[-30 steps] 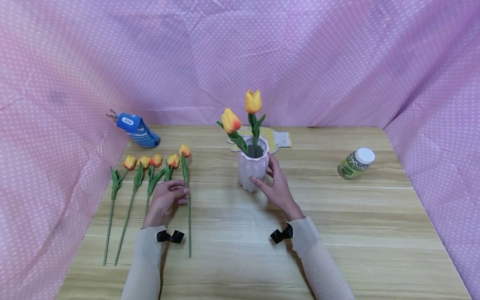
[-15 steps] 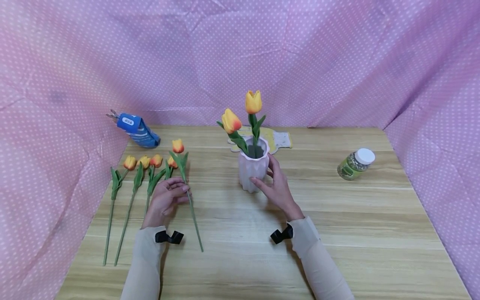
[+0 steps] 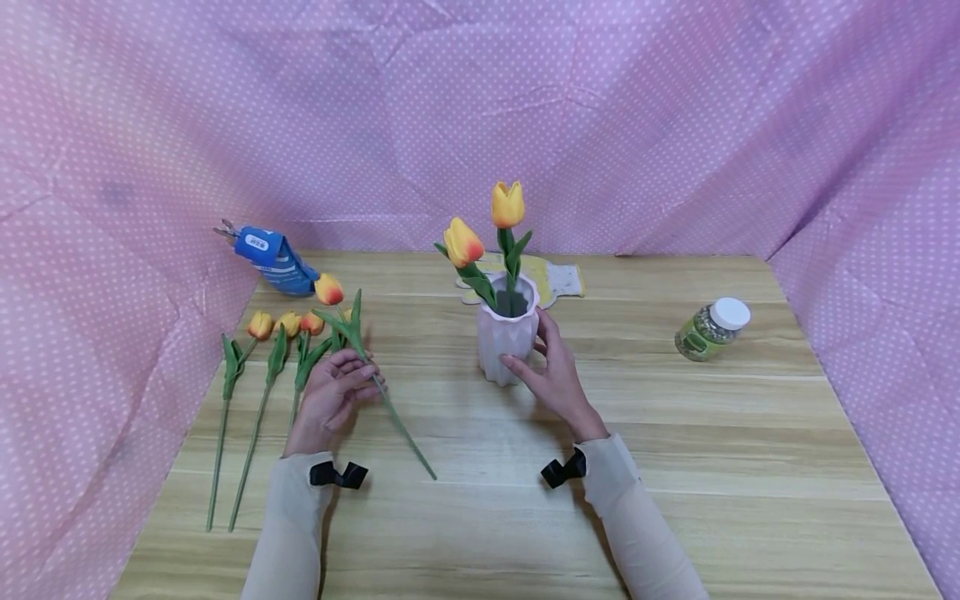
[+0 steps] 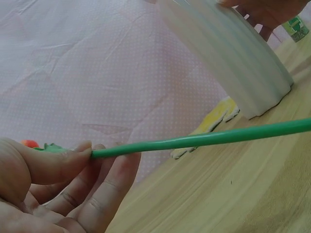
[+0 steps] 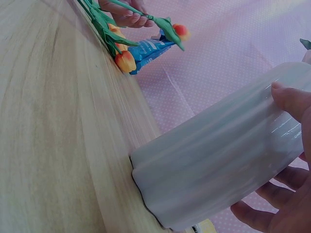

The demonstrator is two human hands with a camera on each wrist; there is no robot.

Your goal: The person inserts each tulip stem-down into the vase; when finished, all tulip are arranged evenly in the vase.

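Note:
My left hand [image 3: 337,400] pinches the green stem of an orange-yellow tulip [image 3: 328,289] between thumb and fingers. The stem slants down to the right, and the left wrist view shows the stem [image 4: 194,141] crossing above the table. A pale fluted vase [image 3: 501,346] stands upright on the table with two tulips in it, one tall tulip [image 3: 507,205] and one leaning left [image 3: 462,242]. My right hand [image 3: 555,371] grips the vase's right side, thumb at the front and fingers behind, as the right wrist view shows around the vase [image 5: 209,160].
Several tulips [image 3: 259,325] lie side by side at the left, one partly hidden by my left hand. A blue packet [image 3: 281,262] with metal tips stands behind them. A yellow-white glove [image 3: 564,279] lies behind the vase. A white-capped jar [image 3: 705,332] stands at the right.
The tulip in my left hand has turned: its bloom swung left and its stem's lower end moved right and up. My right hand and the vase stay in place.

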